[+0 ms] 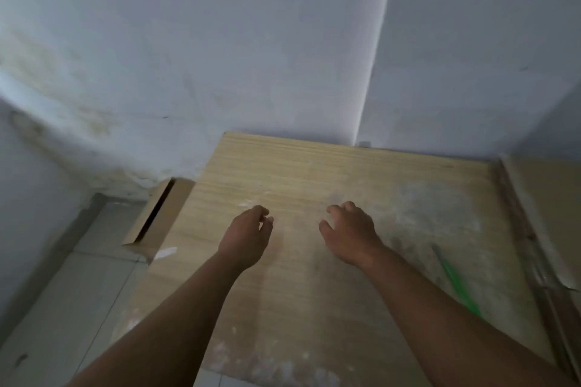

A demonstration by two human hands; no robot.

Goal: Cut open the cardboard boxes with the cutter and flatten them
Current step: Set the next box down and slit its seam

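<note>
1. I am watching through the head camera: both forearms are reaching forward over a pale wooden board (314, 166), which is sitting in a corner against the grey wall (220, 41).
2. The left hand (248, 236) is hanging over the middle of the board, fingers loosely curled, gripping nothing.
3. The right hand (352, 232) is hanging just beside it without touching it, fingers likewise loosely curled and holding nothing (whether either hand is touching the wood, I cannot tell).
4. The cardboard box (157, 214) is lying off the board, against its left edge near the far left corner, on the tiled floor (78, 292), with a dark open slit showing.
5. The green cutter (459, 286) is lying on the board near its right edge, well apart from both hands; it is blurring, so I cannot tell the blade's state.
6. A tan panel (547, 198) is showing beyond the right edge.
</note>
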